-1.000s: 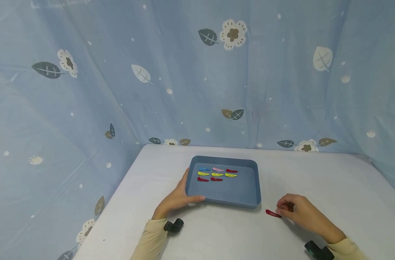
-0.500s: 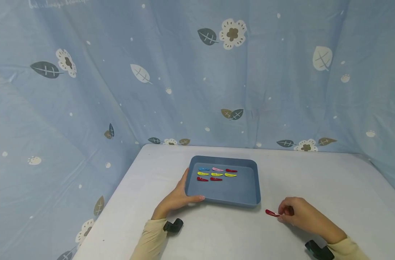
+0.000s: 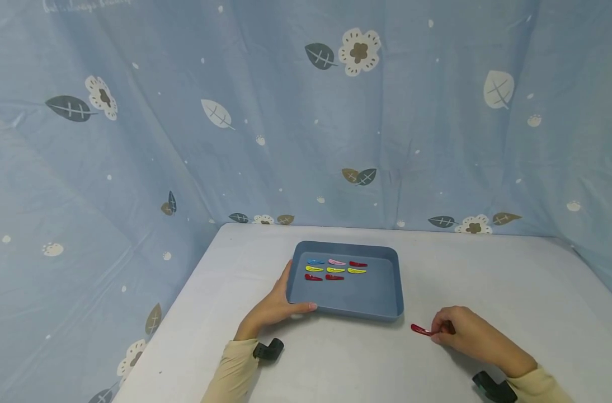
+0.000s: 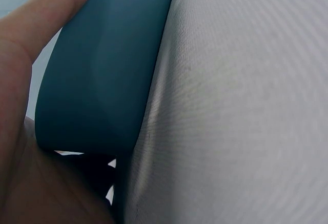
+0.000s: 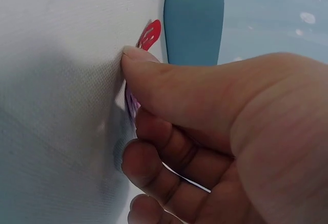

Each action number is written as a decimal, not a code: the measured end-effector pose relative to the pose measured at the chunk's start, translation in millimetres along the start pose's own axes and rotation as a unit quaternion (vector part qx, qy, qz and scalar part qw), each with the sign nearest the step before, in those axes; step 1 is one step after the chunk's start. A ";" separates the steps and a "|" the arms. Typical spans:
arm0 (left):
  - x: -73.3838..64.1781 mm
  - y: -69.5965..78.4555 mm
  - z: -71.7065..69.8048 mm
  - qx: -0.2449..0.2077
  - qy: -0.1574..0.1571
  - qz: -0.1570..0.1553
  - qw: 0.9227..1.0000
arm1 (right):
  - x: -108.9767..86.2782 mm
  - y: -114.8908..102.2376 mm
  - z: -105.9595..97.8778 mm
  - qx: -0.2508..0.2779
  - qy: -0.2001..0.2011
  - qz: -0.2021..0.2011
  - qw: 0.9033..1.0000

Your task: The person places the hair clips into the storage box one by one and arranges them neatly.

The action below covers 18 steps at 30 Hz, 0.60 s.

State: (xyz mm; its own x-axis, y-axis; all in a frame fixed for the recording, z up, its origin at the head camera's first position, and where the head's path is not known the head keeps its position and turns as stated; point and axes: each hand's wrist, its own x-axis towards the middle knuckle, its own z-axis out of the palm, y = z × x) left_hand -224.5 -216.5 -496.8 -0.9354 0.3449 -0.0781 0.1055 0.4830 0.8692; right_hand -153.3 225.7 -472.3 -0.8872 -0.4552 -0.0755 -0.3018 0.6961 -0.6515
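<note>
At its near left corner, the blue-grey tray (image 3: 368,291) is held by my left hand (image 3: 273,307). The thumb (image 4: 48,16) lies along the tray's front wall and the other fingers run up its left side, partly hidden. To the right of the tray, my right hand (image 3: 464,333) pinches one end of a red hair clip (image 3: 420,330) low over the table. In the right wrist view the red hair clip (image 5: 151,33) sticks out past the thumb. Something purplish (image 5: 132,103) shows behind that thumb, too covered to identify.
Inside the tray lie several hair clips in rows: a blue one (image 3: 315,262), a pink one (image 3: 337,262), yellow ones (image 3: 335,270) and red ones (image 3: 334,277). A white cloth (image 3: 356,358) covers the table. Behind it hangs a blue patterned curtain (image 3: 276,179).
The right hand's fingertips have shifted slightly down and right along the red hair clip to its end. The clip has barely moved. Left hand and tray stay in place.
</note>
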 end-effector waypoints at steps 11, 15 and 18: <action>-0.3 -0.3 0.3 0.002 0.003 -0.003 1.000 | 1.5 -2.5 1.2 -0.001 -0.006 0.029 1.000; -1.6 1.8 0.2 0.001 0.003 -0.009 1.000 | 1.5 -2.9 -0.6 0.005 -0.011 0.030 0.999; -2.0 2.4 -0.2 0.001 0.003 -0.009 1.000 | 1.6 -3.2 -1.5 0.009 -0.013 0.027 0.999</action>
State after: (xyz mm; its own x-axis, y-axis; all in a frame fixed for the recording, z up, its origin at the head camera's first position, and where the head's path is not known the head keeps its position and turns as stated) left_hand -222.5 -216.2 -494.5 -0.9390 0.3314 -0.0920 0.0883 0.4909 0.8668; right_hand -154.3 223.5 -469.2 -0.8926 -0.4315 -0.1310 -0.2464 0.7100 -0.6597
